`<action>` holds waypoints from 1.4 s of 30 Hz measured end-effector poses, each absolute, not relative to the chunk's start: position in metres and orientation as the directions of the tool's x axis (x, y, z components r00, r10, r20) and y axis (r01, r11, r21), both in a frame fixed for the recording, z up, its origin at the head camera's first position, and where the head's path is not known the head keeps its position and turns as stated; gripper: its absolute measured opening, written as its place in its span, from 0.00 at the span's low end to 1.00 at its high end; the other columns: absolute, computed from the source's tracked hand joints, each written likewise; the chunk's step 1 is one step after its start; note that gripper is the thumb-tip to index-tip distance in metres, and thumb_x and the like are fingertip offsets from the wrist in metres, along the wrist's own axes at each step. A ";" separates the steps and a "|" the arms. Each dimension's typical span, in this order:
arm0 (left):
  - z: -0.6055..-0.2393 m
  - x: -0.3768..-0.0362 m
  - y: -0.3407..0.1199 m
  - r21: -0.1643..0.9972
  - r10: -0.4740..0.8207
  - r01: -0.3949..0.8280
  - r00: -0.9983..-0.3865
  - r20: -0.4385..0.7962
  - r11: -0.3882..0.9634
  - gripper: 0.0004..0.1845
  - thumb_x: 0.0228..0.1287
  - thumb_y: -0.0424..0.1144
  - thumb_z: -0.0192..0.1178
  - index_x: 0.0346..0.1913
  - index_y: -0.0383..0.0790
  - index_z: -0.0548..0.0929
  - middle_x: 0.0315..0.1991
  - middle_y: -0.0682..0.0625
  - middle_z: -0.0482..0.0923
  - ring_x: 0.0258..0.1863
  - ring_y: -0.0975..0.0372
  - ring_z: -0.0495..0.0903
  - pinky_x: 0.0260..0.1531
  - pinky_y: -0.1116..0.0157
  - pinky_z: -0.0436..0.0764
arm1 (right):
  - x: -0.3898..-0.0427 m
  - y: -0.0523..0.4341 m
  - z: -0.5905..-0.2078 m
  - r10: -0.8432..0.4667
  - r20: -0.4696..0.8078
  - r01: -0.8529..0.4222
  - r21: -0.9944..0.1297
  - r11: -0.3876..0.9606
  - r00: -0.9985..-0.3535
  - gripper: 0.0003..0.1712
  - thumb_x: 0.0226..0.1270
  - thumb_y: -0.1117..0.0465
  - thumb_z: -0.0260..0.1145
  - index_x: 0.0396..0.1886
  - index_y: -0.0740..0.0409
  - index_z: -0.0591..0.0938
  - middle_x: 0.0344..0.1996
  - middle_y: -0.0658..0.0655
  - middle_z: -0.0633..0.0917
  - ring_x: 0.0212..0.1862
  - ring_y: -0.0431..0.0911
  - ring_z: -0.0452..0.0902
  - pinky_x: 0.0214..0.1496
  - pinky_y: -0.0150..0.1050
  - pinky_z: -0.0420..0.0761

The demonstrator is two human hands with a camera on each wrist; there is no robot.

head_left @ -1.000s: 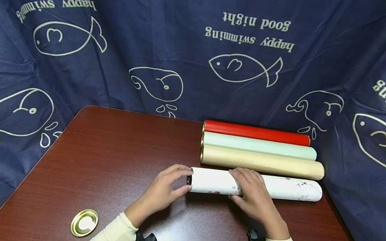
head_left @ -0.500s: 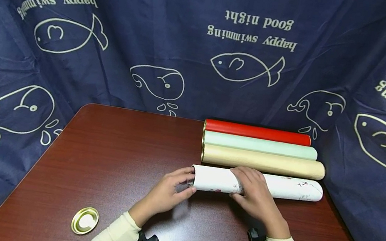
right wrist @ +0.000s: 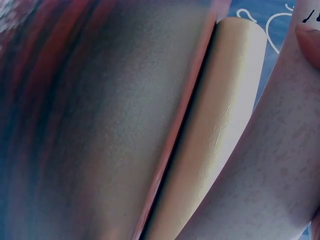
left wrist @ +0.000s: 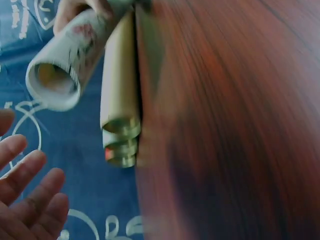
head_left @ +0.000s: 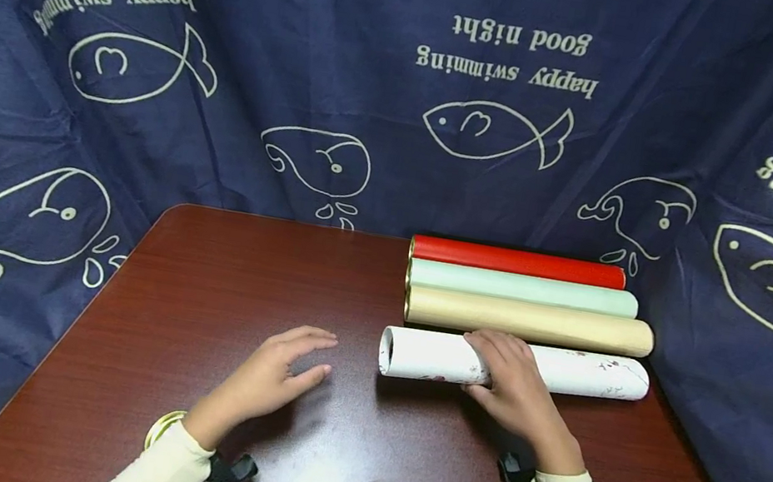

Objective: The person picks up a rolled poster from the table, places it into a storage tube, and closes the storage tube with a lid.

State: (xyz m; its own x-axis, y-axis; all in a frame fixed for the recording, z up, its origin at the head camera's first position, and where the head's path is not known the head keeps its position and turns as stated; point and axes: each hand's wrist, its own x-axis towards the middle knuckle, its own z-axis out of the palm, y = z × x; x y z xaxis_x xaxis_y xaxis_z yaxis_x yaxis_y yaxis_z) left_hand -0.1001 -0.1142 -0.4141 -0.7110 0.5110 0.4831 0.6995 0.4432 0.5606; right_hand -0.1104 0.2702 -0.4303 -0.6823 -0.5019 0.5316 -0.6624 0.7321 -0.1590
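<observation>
From the head view, the right hand (head_left: 514,383) lies on top of the white tube (head_left: 514,367) and curls its fingers over it. The tube lies flat on the brown table (head_left: 231,309), just in front of the tan tube (head_left: 529,321), the pale green tube (head_left: 523,288) and the red tube (head_left: 516,261). The left hand (head_left: 269,378) is flat and loose, holding nothing, off to the side of the tube's open end.

From the left wrist, the left fingers (left wrist: 30,190) are spread and the white tube's open end (left wrist: 52,82) shows.

From the right wrist, the tan tube (right wrist: 220,135) lies close beside the white one
</observation>
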 end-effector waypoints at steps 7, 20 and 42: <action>-0.412 -0.083 -0.185 0.418 0.545 0.656 -0.755 0.364 0.629 0.22 0.58 0.39 0.73 0.55 0.39 0.83 0.55 0.46 0.80 0.56 0.54 0.79 0.54 0.52 0.78 | -0.113 0.271 -0.430 -0.510 0.538 -0.673 -0.154 0.724 -0.672 0.44 0.35 0.62 0.82 0.59 0.60 0.77 0.54 0.62 0.80 0.57 0.59 0.73 0.61 0.57 0.66; -0.433 -0.049 -0.257 0.296 0.604 0.650 -0.760 0.239 0.700 0.33 0.36 0.53 0.82 0.51 0.46 0.86 0.51 0.54 0.76 0.50 0.58 0.75 0.45 0.57 0.79 | -0.109 0.267 -0.438 -0.506 0.524 -0.663 -0.158 0.732 -0.685 0.44 0.35 0.61 0.83 0.58 0.59 0.78 0.54 0.61 0.80 0.57 0.59 0.74 0.59 0.58 0.67; -0.452 -0.041 -0.275 0.306 0.632 0.655 -0.753 0.183 0.691 0.34 0.31 0.52 0.82 0.48 0.47 0.85 0.43 0.61 0.69 0.41 0.67 0.70 0.33 0.66 0.77 | -0.111 0.267 -0.434 -0.485 0.512 -0.636 -0.166 0.754 -0.709 0.44 0.35 0.61 0.83 0.59 0.59 0.78 0.55 0.61 0.80 0.58 0.58 0.73 0.62 0.58 0.65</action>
State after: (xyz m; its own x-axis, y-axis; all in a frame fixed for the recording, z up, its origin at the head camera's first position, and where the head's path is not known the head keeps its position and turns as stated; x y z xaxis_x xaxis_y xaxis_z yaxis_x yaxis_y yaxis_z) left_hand -0.0414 -0.2750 -0.4524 -0.7526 0.6324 0.1832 0.6550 0.6909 0.3060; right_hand -0.1114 0.2670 -0.4337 -0.7092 -0.4849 0.5118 -0.6355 0.7539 -0.1665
